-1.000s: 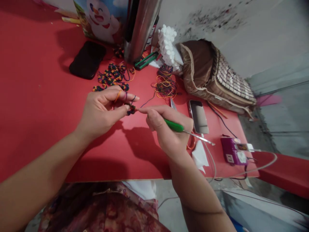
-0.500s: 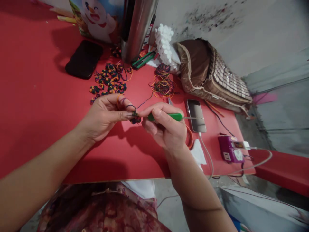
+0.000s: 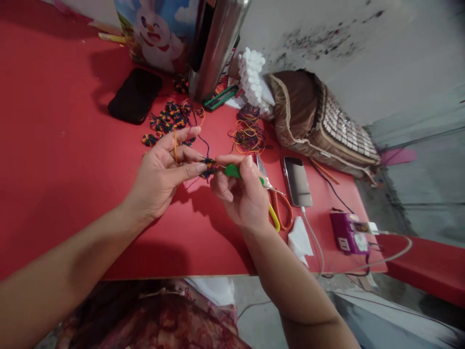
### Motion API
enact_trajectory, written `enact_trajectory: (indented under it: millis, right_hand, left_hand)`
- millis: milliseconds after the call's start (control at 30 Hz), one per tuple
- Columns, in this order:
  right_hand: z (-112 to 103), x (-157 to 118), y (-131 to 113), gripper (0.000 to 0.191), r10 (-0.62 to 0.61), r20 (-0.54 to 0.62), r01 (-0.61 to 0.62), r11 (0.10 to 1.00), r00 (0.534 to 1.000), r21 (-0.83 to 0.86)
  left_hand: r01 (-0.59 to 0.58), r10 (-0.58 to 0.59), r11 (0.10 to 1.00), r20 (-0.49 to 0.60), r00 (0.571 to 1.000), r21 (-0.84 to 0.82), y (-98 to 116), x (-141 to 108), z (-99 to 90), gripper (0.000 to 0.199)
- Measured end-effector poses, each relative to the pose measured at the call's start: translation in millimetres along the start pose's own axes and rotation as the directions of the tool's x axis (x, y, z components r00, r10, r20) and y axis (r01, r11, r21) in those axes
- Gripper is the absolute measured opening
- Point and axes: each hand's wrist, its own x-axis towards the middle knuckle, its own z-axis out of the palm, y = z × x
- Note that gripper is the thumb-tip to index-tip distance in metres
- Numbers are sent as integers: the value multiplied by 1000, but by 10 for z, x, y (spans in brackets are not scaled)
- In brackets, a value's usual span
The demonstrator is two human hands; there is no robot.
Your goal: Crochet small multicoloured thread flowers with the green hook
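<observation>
I see the left hand [image 3: 160, 172] pinching the yarn piece [image 3: 208, 167]; the right hand [image 3: 244, 191] grips the green hook [image 3: 233, 171], scissors [image 3: 279, 206] to its right.

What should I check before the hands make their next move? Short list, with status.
1. Left hand pinching the small yarn piece: ok.
2. Right hand holding the green-handled tool: ok.
3. Tool's tip caught in a loop: cannot tell, too small to read.
4. Orange strand looped over the left fingers: ok.
5. Loose yarn neatly wound: not ok, strands lie in a messy heap.
6. Scissors well away from the right hand: not ok, they lie close beside it; contact unclear.
</observation>
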Motion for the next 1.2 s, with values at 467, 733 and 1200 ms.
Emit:
enact_trajectory:
  millis: [467,733,1200]
  right_hand:
    - [-71,-34,-57,29,-105,75,103,994,992,36]
    - [-194,-38,16,25,-355,35,336,843,934,-420]
    - [-50,-40,131,28,-482,41,458,796,875,-396]
  left_hand:
    - [-33,32,997,22,999,65,-87,-36,-56,69]
    - [-83,80,992,32,996,93,-60,-30,-33,79]
    - [14,-12,999,61,998,-40,-56,27,-62,82]
